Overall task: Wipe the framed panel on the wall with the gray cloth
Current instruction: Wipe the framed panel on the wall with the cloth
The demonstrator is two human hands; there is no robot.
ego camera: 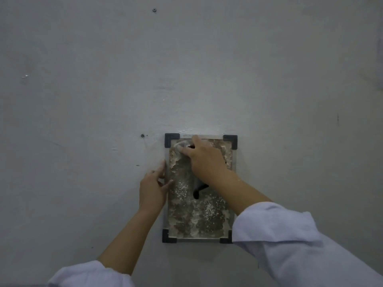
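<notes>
- 2 pale sleeves (290, 245) enter from the bottom edge, pushed up so both forearms are bare
- Left hand (152, 190) rests against the left edge of the panel (196, 216), about halfway up; its fingers lie together and nearly straight, fingertips on the frame edge, thumb bent onto the panel face, holding nothing
- Right hand (204, 157) is higher, pressed on the upper part of the panel, fingers curled and bunched over the cloth (182, 144)
- Only a light, blurred bit of cloth shows past the knuckles near the top-left corner; a dark strip (198, 189) hangs from under the wrist, and whether it belongs to the cloth cannot be told
- Panel is upright on the wall (83, 100), taller than wide, with 4 black corner brackets (171, 139) and a thin light frame
- Its face is mottled brown and grey with white speckles, thickest at mid-height and lower right
- Wall behind is plain grey; 1 small screw (142, 135) sits just left of the panel's top edge and another (154, 10) well above
</notes>
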